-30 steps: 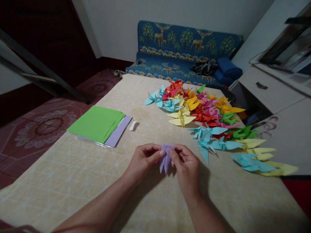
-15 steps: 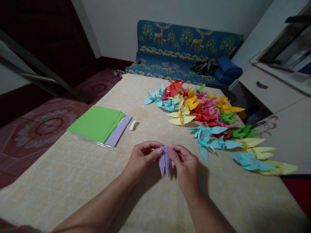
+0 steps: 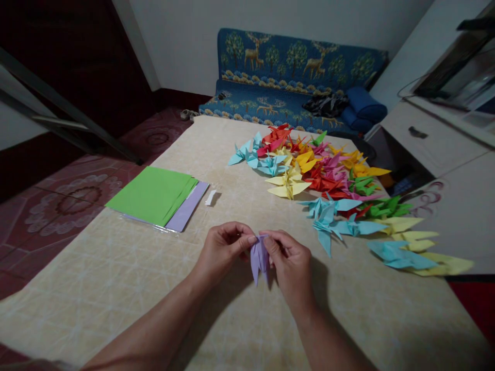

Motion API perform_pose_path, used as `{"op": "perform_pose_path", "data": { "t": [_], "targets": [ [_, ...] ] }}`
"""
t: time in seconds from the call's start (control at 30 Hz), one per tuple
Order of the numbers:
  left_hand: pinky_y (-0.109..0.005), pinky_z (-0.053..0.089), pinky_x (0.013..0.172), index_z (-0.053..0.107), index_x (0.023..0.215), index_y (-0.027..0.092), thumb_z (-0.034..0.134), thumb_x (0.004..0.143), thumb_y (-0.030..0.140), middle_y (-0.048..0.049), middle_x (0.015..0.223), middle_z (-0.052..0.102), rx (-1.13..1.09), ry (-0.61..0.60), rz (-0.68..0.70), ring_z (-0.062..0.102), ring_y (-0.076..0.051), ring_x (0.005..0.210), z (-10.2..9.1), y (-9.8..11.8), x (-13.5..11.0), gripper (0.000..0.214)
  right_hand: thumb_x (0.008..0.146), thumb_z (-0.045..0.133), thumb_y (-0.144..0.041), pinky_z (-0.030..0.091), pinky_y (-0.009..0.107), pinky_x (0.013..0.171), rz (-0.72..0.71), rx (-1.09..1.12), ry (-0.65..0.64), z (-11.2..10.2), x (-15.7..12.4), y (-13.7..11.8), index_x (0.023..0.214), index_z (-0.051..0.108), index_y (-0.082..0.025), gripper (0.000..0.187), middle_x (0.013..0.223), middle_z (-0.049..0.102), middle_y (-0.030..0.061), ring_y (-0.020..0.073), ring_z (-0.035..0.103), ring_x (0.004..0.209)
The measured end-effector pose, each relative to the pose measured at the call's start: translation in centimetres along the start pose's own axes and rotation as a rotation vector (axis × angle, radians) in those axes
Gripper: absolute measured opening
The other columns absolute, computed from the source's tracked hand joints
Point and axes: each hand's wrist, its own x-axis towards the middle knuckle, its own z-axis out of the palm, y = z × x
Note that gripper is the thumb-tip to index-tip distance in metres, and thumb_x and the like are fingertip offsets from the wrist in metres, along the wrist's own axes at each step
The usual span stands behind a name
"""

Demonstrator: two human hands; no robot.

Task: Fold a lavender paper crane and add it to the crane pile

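Between my hands, above the near middle of the table, is a piece of folded purple origami paper (image 3: 259,257) with two narrow points hanging down. My left hand (image 3: 229,247) pinches its upper left edge between thumb and forefinger. On the other side, my right hand (image 3: 288,257) grips the upper right edge, its thumb lying on the front face. The fingers behind the paper are partly hidden. To the right and beyond, many folded paper cranes lie in a spread, with a light blue crane (image 3: 327,219) among the closest to my right hand.
Left on the patterned tablecloth (image 3: 127,288) lies a stack of green paper sheets (image 3: 152,193) over purple sheets (image 3: 188,208). A small white paper scrap (image 3: 211,197) sits beside it. Past the table stands a blue sofa (image 3: 270,98); a white cabinet (image 3: 444,149) borders the right side.
Both hands have shifted slightly left with the purple paper. Its lower points hang a little lower, and the grip of both hands remains.
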Motion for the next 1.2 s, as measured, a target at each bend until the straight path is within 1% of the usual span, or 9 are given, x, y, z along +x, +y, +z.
{"op": "perform_pose_path", "data": {
  "t": [0.13, 0.33, 0.43, 0.67, 0.83, 0.93, 1.0, 1.1, 1.2],
  "targets": [
    [-0.02, 0.044, 0.047, 0.067, 0.067, 0.012, 0.08, 0.07, 0.034, -0.0003, 0.054, 0.061, 0.117, 0.029, 0.065, 0.053, -0.01, 0.048, 0.0, -0.2, -0.1, 0.026, 0.077, 0.073, -0.035, 0.041, 0.019, 0.041, 0.074, 0.049, -0.059, 0.3, -0.1, -0.1, 0.085, 0.071, -0.016, 0.021, 0.059, 0.063, 0.0, 0.0104, 0.055, 0.047],
    [-0.019, 0.04, 0.05, 0.067, 0.07, 0.011, 0.072, 0.078, 0.027, -0.0022, 0.061, 0.063, 0.303, 0.049, 0.119, 0.054, -0.01, 0.053, -0.1, -0.9, 0.0, 0.018, 0.077, 0.072, -0.034, 0.035, 0.017, 0.038, 0.103, 0.024, -0.064, 0.4, -0.1, 0.0, 0.069, 0.06, -0.016, 0.023, 0.049, 0.053, -0.0042, 0.0079, 0.048, 0.041],
    [-0.019, 0.039, 0.05, 0.066, 0.07, 0.011, 0.07, 0.078, 0.026, -0.002, 0.061, 0.063, 0.288, 0.03, 0.091, 0.053, -0.009, 0.053, 0.0, -0.9, 0.0, 0.017, 0.077, 0.07, -0.034, 0.035, 0.017, 0.038, 0.116, 0.015, -0.068, 0.3, -0.2, -0.1, 0.068, 0.06, -0.016, 0.023, 0.047, 0.051, -0.0046, 0.0081, 0.047, 0.04],
    [-0.018, 0.036, 0.049, 0.064, 0.072, 0.013, 0.07, 0.077, 0.02, 0.0017, 0.058, 0.058, 0.199, 0.04, 0.15, 0.048, -0.007, 0.051, 0.1, -0.7, -0.2, 0.011, 0.073, 0.073, -0.03, 0.034, 0.017, 0.039, 0.206, 0.114, -0.148, 0.3, 0.0, 0.2, 0.065, 0.058, -0.017, 0.022, 0.046, 0.05, -0.0058, 0.007, 0.045, 0.039],
    [-0.018, 0.037, 0.047, 0.067, 0.076, 0.013, 0.072, 0.077, 0.028, 0.0013, 0.056, 0.058, 0.014, -0.016, 0.023, 0.048, -0.007, 0.047, 0.2, -1.1, 0.1, 0.016, 0.076, 0.07, -0.029, 0.031, 0.016, 0.036, 0.322, 0.3, -0.173, 0.1, 0.4, 1.1, 0.089, 0.062, -0.021, 0.018, 0.055, 0.059, -0.0055, 0.0073, 0.043, 0.039],
    [-0.021, 0.043, 0.05, 0.071, 0.083, 0.013, 0.066, 0.082, 0.029, -0.0006, 0.058, 0.061, -0.018, -0.088, -0.007, 0.053, -0.009, 0.048, 0.2, -1.2, 0.1, 0.017, 0.072, 0.071, -0.03, 0.037, 0.018, 0.038, 0.409, 0.401, -0.144, -0.2, 0.6, 1.2, 0.089, 0.06, -0.022, 0.022, 0.057, 0.062, -0.004, 0.0096, 0.048, 0.041],
    [-0.023, 0.047, 0.054, 0.073, 0.088, 0.014, 0.065, 0.084, 0.028, -0.0028, 0.066, 0.064, 0.025, -0.132, 0.031, 0.057, -0.011, 0.054, 0.3, -1.2, 0.1, 0.017, 0.068, 0.072, -0.03, 0.037, 0.019, 0.037, 0.449, 0.418, -0.099, -0.3, 0.9, 0.9, 0.085, 0.06, -0.021, 0.023, 0.054, 0.061, -0.0038, 0.01, 0.048, 0.04],
    [-0.027, 0.052, 0.067, 0.075, 0.092, 0.016, 0.07, 0.08, 0.026, -0.0073, 0.086, 0.067, 0.152, -0.157, 0.166, 0.065, -0.016, 0.074, 0.3, -1.0, 0.1, 0.016, 0.065, 0.072, -0.031, 0.029, 0.017, 0.033, 0.469, 0.408, -0.04, -0.4, 1.2, 0.4, 0.082, 0.059, -0.02, 0.024, 0.049, 0.058, -0.0046, 0.0091, 0.044, 0.037],
    [-0.029, 0.052, 0.076, 0.077, 0.089, 0.016, 0.073, 0.078, 0.026, -0.0097, 0.091, 0.068, 0.265, -0.132, 0.282, 0.066, -0.02, 0.085, 0.3, -0.9, 0.2, 0.015, 0.065, 0.072, -0.034, 0.028, 0.016, 0.033, 0.456, 0.418, -0.051, -0.3, 1.2, 0.2, 0.081, 0.059, -0.019, 0.025, 0.048, 0.057, -0.0055, 0.0078, 0.042, 0.036]
  ]
}}
